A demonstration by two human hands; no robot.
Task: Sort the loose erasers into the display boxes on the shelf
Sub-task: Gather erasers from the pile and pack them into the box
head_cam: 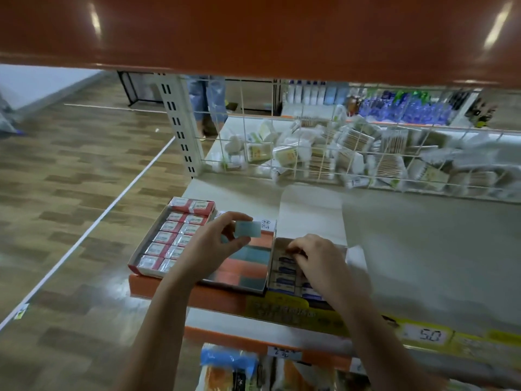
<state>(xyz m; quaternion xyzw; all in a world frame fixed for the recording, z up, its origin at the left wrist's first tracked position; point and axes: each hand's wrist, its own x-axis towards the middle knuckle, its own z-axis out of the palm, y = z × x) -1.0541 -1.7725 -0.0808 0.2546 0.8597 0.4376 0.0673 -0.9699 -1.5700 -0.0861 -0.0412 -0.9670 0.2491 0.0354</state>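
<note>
L hand pinches a pale blue eraser btwn thumb and fingertips, held up above the middle display box, long axis running roughly left-right, flat face toward the camera. Directly under and just toward the person lie the rows of teal and salmon erasers in that box, their long sides also left-right, so the held piece looks already lined up w/ them; I'd judge it mostly needs to go straight down into a gap, not turn. L hand is the nearer one to this box.

R hand is curled down into the right display box, fingertips on the blue-and-white wrapped erasers; whether it actually grips one is hidden by the knuckles.

Left of both sits the red display box, packed w/ red-label erasers. All three boxes stand touching, at the front of the shelf.
</note>
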